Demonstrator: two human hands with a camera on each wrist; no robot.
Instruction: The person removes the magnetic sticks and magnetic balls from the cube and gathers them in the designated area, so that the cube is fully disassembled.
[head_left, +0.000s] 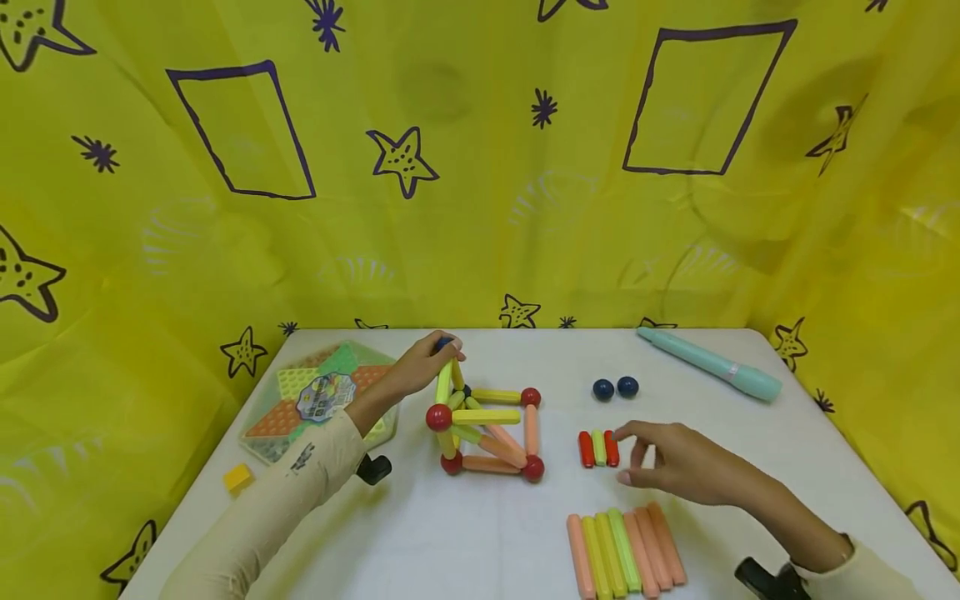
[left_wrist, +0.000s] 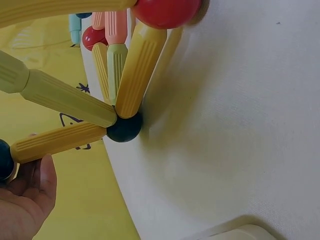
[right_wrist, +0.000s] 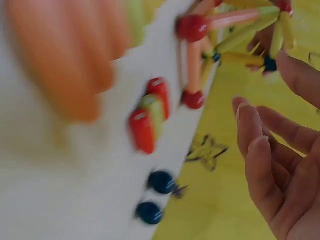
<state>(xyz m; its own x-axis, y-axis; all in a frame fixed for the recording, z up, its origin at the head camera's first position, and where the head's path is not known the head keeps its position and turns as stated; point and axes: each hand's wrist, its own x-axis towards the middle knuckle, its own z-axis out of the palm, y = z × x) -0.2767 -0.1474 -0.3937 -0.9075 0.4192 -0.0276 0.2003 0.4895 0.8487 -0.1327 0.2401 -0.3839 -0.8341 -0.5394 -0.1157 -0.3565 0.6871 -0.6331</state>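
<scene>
Both hands are at work over the white table [head_left: 465, 533]; the left hand [head_left: 420, 362] pinches a dark blue ball [head_left: 445, 342] at the top of the rod-and-ball frame [head_left: 486, 425], its fingers curled over the ball where yellow rods meet; the right hand [head_left: 675, 462] hovers with relaxed, slightly spread fingers just beside a trio of short rods [head_left: 598, 448], two red with a green one between, and holds nothing.

As a judgement, the step in hand is building up the frame's peak; the left steadies the apex while the right reaches for another piece; the next move calls for a clean pinch on one short rod without scattering its neighbours, and a steady hold on top so the magnetic joints do not collapse.

From the left wrist view, a second dark ball [left_wrist: 125, 127] rests on the table, joining three yellow rods.

Near the right hand lie two loose blue balls [head_left: 615, 388] and, closer to the person, a row of long rods [head_left: 626, 554] in peach, yellow and green; a teal pen-like tool [head_left: 708, 364] lies at the far right corner; a hexagonal game box [head_left: 318, 400] and a small yellow block [head_left: 237, 477] sit at the left; yellow fabric [head_left: 480, 167] printed with stars and squares surrounds the table.
</scene>
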